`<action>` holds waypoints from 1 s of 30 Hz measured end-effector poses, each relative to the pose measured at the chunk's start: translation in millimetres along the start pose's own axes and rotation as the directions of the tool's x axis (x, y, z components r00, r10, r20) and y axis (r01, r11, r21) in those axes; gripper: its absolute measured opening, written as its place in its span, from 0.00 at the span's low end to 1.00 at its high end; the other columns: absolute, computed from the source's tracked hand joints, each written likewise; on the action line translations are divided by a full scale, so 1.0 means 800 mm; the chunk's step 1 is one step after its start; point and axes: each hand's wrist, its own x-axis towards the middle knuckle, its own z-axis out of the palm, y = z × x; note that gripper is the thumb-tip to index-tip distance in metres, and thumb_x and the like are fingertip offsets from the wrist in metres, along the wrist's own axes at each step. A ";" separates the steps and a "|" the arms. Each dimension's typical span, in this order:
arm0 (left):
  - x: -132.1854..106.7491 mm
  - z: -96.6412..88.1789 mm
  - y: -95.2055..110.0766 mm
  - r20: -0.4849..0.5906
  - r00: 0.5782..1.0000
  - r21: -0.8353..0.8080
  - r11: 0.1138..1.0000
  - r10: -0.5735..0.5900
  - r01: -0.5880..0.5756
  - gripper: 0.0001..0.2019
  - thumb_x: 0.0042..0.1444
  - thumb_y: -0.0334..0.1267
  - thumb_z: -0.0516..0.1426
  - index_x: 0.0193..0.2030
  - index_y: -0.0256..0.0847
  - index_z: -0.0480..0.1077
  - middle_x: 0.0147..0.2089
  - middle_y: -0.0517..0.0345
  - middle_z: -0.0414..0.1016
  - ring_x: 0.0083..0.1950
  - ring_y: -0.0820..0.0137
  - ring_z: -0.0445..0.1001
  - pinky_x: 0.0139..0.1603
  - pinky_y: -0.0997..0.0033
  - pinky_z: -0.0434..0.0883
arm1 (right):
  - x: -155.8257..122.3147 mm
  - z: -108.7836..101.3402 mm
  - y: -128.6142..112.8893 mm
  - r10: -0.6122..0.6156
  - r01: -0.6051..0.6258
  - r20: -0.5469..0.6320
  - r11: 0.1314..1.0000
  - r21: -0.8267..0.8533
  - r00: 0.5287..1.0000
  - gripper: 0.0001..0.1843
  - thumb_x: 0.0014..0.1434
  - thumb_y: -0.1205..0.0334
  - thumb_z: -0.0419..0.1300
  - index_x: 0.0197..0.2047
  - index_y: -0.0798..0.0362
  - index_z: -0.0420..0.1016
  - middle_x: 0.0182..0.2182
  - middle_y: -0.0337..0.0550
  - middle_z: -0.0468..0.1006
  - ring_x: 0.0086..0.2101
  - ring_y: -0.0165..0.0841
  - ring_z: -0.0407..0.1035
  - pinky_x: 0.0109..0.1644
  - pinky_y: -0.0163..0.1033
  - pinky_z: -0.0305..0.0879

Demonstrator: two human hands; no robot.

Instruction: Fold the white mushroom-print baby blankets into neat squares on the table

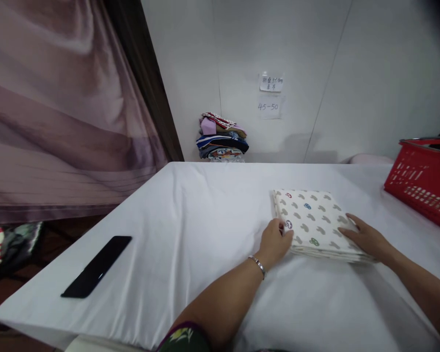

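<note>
A folded white cloth point(311, 222) with grey, blue, green and red mushroom-like prints lies in a thick, layered square on the right half of the table. At its left edge, near the front corner, my left hand point(276, 239) has its thumb and fingers closed on the layers. My right hand point(368, 238) rests along the cloth's right side, thumb and fingers stretched out and apart over the edge. Some fingertips of both hands are hidden.
The table point(205, 220) wears a white cover with creases. To the left lies a flat black object point(97, 266). A red perforated basket point(425, 181) stands at the right. Beyond the far edge is a stack of folded fabrics point(223, 139); a pinkish curtain point(58, 107) hangs left.
</note>
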 end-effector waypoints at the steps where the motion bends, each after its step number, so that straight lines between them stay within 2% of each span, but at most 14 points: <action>1: -0.003 0.001 0.003 0.042 0.999 -0.015 1.000 0.028 -0.028 0.10 0.53 0.40 0.54 0.42 0.42 0.65 0.38 0.58 0.71 0.37 0.71 0.68 0.38 0.71 0.66 | 0.003 -0.005 0.003 0.024 -0.024 0.044 1.000 0.011 0.999 0.39 0.47 0.39 0.55 0.57 0.57 0.65 0.43 0.58 0.76 0.38 0.47 0.73 0.39 0.45 0.69; 4: -0.011 0.007 0.008 0.168 0.978 -0.042 0.992 0.121 -0.116 0.13 0.51 0.42 0.56 0.44 0.43 0.66 0.39 0.59 0.71 0.37 0.72 0.68 0.40 0.72 0.67 | 0.017 -0.018 0.016 0.071 -0.070 0.122 0.997 -0.010 0.990 0.39 0.50 0.42 0.54 0.60 0.59 0.61 0.45 0.63 0.74 0.43 0.49 0.71 0.43 0.45 0.67; 7: -0.016 0.012 0.010 0.200 0.970 -0.030 0.990 0.140 -0.137 0.15 0.51 0.44 0.55 0.46 0.43 0.67 0.40 0.59 0.72 0.38 0.71 0.69 0.41 0.71 0.66 | 0.030 -0.025 0.017 -0.006 0.025 0.116 0.987 -0.161 0.993 0.34 0.50 0.47 0.55 0.56 0.59 0.66 0.43 0.65 0.75 0.42 0.54 0.71 0.43 0.51 0.66; 9: -0.016 0.013 0.009 0.196 0.971 -0.030 0.991 0.136 -0.133 0.15 0.52 0.44 0.55 0.46 0.43 0.67 0.40 0.59 0.72 0.38 0.70 0.69 0.40 0.71 0.67 | 0.030 -0.025 0.000 -0.101 0.121 0.102 0.970 -0.212 0.990 0.30 0.50 0.50 0.55 0.54 0.57 0.68 0.47 0.65 0.73 0.44 0.55 0.69 0.44 0.53 0.65; 11: -0.015 0.013 0.009 0.198 0.970 -0.028 0.990 0.138 -0.135 0.15 0.52 0.45 0.55 0.45 0.42 0.67 0.40 0.59 0.72 0.38 0.70 0.69 0.40 0.71 0.67 | 0.020 -0.019 -0.029 -0.220 0.228 0.075 0.963 -0.140 0.973 0.27 0.53 0.49 0.52 0.54 0.54 0.68 0.51 0.59 0.70 0.48 0.52 0.67 0.47 0.53 0.65; 13: -0.014 0.013 0.008 0.193 0.970 -0.023 0.989 0.149 -0.147 0.15 0.52 0.45 0.55 0.45 0.42 0.67 0.39 0.58 0.73 0.37 0.70 0.69 0.40 0.71 0.67 | 0.002 -0.005 -0.064 -0.360 0.360 0.074 0.933 0.017 0.930 0.25 0.56 0.47 0.50 0.53 0.50 0.67 0.52 0.50 0.71 0.50 0.46 0.66 0.49 0.51 0.66; 16: -0.012 0.011 0.007 0.176 0.966 -0.022 0.982 0.191 -0.190 0.12 0.55 0.42 0.52 0.44 0.42 0.68 0.38 0.59 0.74 0.38 0.71 0.70 0.41 0.72 0.67 | -0.027 0.021 -0.107 -0.534 0.526 0.097 0.845 0.097 0.840 0.25 0.60 0.47 0.48 0.56 0.49 0.65 0.58 0.49 0.64 0.57 0.43 0.58 0.57 0.52 0.59; 18: -0.011 0.010 0.005 0.177 0.961 -0.017 0.977 0.213 -0.213 0.10 0.56 0.38 0.50 0.42 0.42 0.68 0.38 0.59 0.74 0.39 0.71 0.71 0.41 0.72 0.67 | -0.041 0.035 -0.122 -0.584 0.581 0.184 0.810 0.075 0.791 0.27 0.61 0.47 0.47 0.59 0.49 0.61 0.60 0.49 0.60 0.59 0.44 0.52 0.59 0.55 0.55; 20: -0.010 0.010 0.004 0.184 0.959 -0.005 0.976 0.214 -0.217 0.09 0.55 0.35 0.50 0.41 0.42 0.69 0.38 0.59 0.75 0.39 0.71 0.71 0.42 0.72 0.67 | -0.049 0.042 -0.128 -0.586 0.596 0.251 0.802 0.043 0.770 0.28 0.61 0.46 0.47 0.61 0.49 0.59 0.60 0.49 0.59 0.60 0.44 0.50 0.60 0.58 0.52; 23: -0.009 0.011 0.003 0.183 0.964 -0.008 0.981 0.192 -0.194 0.11 0.55 0.34 0.50 0.42 0.42 0.69 0.39 0.59 0.75 0.40 0.70 0.72 0.43 0.71 0.68 | -0.050 0.039 -0.129 -0.564 0.574 0.284 0.817 0.056 0.775 0.28 0.61 0.46 0.46 0.60 0.49 0.60 0.60 0.49 0.60 0.59 0.43 0.51 0.60 0.57 0.51; 26: -0.009 0.013 0.002 0.170 0.975 -0.055 0.990 0.140 -0.133 0.13 0.56 0.35 0.49 0.46 0.42 0.68 0.40 0.59 0.76 0.41 0.71 0.72 0.44 0.72 0.68 | -0.046 0.031 -0.132 -0.511 0.500 0.284 0.858 0.117 0.811 0.29 0.61 0.45 0.45 0.60 0.51 0.62 0.60 0.49 0.60 0.59 0.42 0.53 0.61 0.52 0.53; 30: -0.010 0.014 0.000 0.151 0.984 -0.100 0.992 0.094 -0.079 0.14 0.55 0.35 0.49 0.49 0.42 0.66 0.41 0.59 0.76 0.40 0.72 0.73 0.45 0.72 0.69 | -0.033 0.033 -0.141 -0.491 0.466 0.203 0.870 0.159 0.847 0.30 0.61 0.45 0.44 0.61 0.52 0.60 0.62 0.47 0.56 0.61 0.40 0.48 0.63 0.51 0.47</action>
